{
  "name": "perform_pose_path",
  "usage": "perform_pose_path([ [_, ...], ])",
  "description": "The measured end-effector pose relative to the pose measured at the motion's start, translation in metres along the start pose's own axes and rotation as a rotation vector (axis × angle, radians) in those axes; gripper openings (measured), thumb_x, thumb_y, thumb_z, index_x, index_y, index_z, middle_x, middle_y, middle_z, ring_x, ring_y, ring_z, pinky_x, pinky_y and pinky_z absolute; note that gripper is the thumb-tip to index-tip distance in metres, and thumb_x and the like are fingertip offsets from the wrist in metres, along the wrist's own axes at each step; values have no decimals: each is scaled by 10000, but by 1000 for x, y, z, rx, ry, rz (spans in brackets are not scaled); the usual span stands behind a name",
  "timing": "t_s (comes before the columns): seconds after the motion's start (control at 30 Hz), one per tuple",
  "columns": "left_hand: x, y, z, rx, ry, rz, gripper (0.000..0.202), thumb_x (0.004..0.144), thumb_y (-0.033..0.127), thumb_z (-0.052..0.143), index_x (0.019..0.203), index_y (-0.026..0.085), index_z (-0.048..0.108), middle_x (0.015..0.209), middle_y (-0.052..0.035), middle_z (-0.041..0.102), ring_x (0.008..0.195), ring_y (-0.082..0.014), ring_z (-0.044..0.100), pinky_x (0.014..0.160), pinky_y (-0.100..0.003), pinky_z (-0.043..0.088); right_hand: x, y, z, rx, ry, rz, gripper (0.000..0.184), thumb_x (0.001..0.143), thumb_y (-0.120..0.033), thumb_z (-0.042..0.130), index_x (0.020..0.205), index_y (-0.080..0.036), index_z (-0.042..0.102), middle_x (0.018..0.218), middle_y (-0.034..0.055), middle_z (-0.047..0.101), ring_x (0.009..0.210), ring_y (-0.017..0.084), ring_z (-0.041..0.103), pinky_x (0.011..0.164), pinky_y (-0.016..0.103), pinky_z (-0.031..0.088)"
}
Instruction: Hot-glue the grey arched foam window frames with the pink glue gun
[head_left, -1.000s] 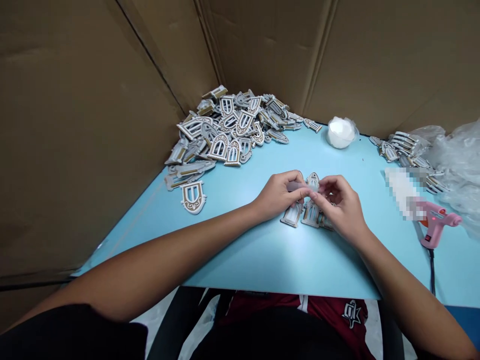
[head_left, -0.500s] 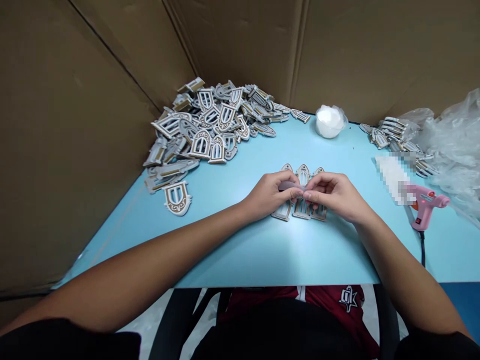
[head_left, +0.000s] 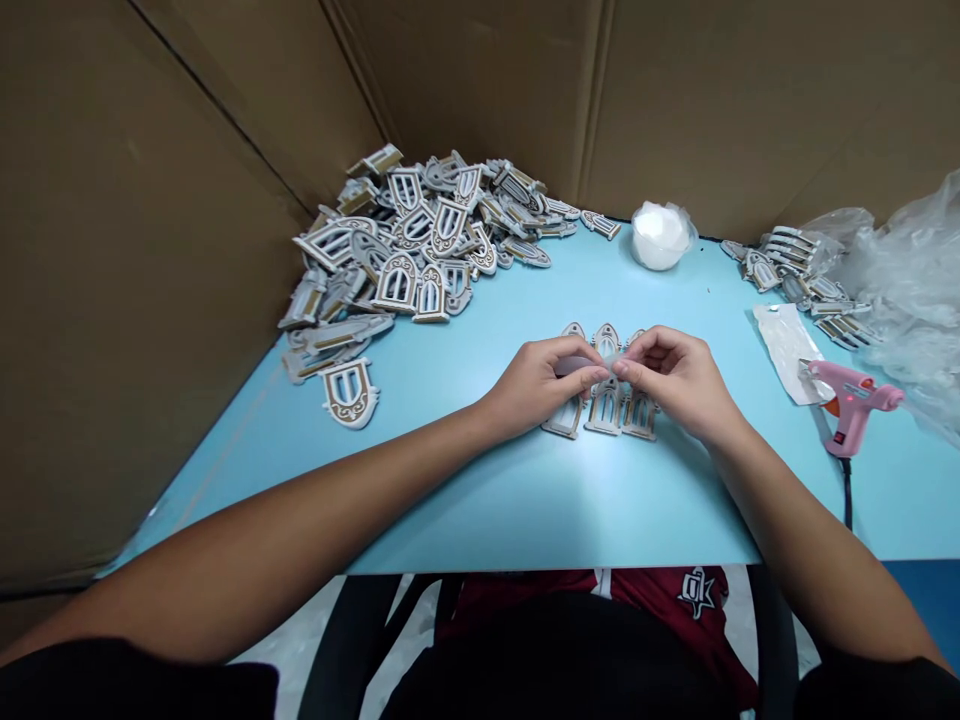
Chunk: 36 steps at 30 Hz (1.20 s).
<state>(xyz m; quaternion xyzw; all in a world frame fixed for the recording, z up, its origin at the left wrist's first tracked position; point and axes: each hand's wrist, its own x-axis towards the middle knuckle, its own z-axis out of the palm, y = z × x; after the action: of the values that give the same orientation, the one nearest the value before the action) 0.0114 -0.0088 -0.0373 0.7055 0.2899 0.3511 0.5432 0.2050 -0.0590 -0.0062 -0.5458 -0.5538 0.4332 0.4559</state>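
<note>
Against cardboard walls (head_left: 150,300), cutouts (head_left: 604,408) on a blue table (head_left: 570,510)

Bright, even light; soft shadow under right hand (head_left: 679,382); pale glare on blue tabletop (head_left: 570,495); edges bowed.

matt cardboard (head_left: 142,300), glossy plastic glue gun (head_left: 851,395)

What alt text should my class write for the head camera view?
The left hand and right hand meet over a small grey piece above a row of arched window-shaped cutouts on a light blue table. A heap of similar cutouts lies behind, and a pink glue gun at right.
</note>
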Motion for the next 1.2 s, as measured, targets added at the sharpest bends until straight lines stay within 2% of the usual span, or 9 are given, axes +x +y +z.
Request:
perform_pose_path([
  [0.1,1,-2,-1,-12,-3,-3,218,914,400,636,888,183,635,657,25,639,604,-142,608,646,-258,476,0,-2,-6,-43,57,-26,325,704,-433,870,826,-195,686,773,35,741,716,171,692,669,315,543],
  [0.17,2,-4,-2,14,-1,8,205,953,389,585,909,191,611,669,24,643,615,-140,607,652,-257,478,1,-4,-12,-72,82,13,339,678,-401,882,858,-195,681,742,28,741,680,174,693,640,313,539],
  [0.3,2,-7,-3,50,-14,40,216,1004,389,524,936,195,591,716,11,677,663,-137,626,688,-255,492,3,-4,-15,-82,67,48,333,647,-359,883,790,-200,629,681,5,710,630,164,676,590,291,518],
  [0.5,0,-4,-1,11,-85,13,196,980,357,555,978,180,638,740,-3,706,651,-134,638,680,-258,520,-1,1,-4,-185,70,-69,220,747,-331,811,853,-205,665,753,13,738,702,169,700,677,308,541],
  [0.67,2,-4,-1,26,-24,-13,198,978,373,564,956,184,619,774,-17,735,670,-145,674,704,-274,538,-2,-6,-16,-304,153,-102,195,775,-337,801,799,-199,665,775,26,737,720,178,697,686,315,534],
  [0.77,2,-5,-2,58,-4,4,208,988,391,536,979,193,601,811,-22,754,728,-162,706,743,-283,542,-2,-6,-22,-333,-32,-21,135,800,-308,779,819,-194,708,802,31,747,743,178,694,689,312,525],
  [0.87,1,-5,-4,173,-21,38,213,1005,402,503,989,208,591,840,-10,767,793,-176,720,801,-293,525,-5,-3,-18,-382,-230,40,75,850,-247,713,873,-206,771,841,30,766,775,174,695,715,311,522],
  [1.07,3,-5,-7,392,-149,101,218,1000,375,456,964,224,609,880,-5,773,876,-202,708,854,-312,504,-8,2,-7,-448,-266,50,81,852,-224,716,862,-235,795,745,5,740,687,165,663,654,318,497],
  [1.2,5,-6,-8,416,-144,104,223,999,375,446,956,227,607,871,-13,771,899,-216,700,879,-329,503,-8,2,-5,-470,-244,19,77,844,-190,716,830,-236,776,759,7,745,696,167,662,661,330,497],
])
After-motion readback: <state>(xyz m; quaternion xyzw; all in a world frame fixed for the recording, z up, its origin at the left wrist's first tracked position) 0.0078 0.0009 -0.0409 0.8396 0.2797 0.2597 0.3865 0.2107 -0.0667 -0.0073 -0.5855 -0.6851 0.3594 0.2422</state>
